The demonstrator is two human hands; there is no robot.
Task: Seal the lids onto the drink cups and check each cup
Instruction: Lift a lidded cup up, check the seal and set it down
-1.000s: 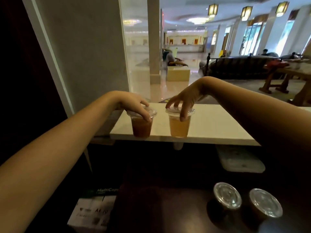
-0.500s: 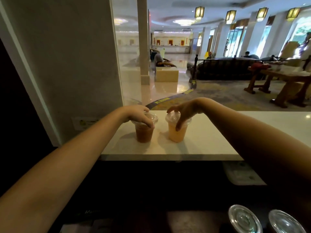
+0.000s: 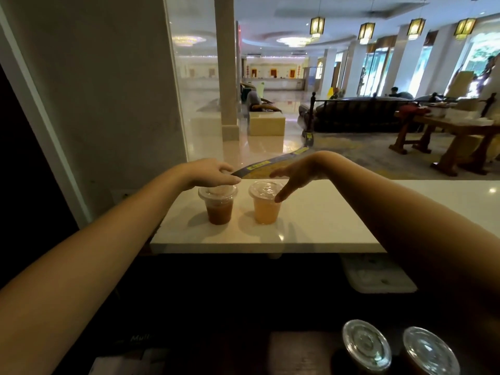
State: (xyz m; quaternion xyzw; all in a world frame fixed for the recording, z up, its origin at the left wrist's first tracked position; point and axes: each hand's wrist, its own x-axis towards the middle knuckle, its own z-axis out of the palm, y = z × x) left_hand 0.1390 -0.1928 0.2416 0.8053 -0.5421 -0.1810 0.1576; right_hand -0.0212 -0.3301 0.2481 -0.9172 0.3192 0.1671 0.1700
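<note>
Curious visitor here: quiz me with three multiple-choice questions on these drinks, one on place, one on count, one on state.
1. Where does the brown drink cup stand relative to the pale orange drink cup? A. on its left B. on its right C. stacked on it
2. How many lidded cups show in all? A. two B. four C. six
3. How are the two cups on the white counter? A. tipped over B. upright, no lids C. upright, lidded
1 A: it is under the left hand. 2 B: two on the counter, plus two nearer cups at the bottom right. 3 C: a clear lid caps each.
</note>
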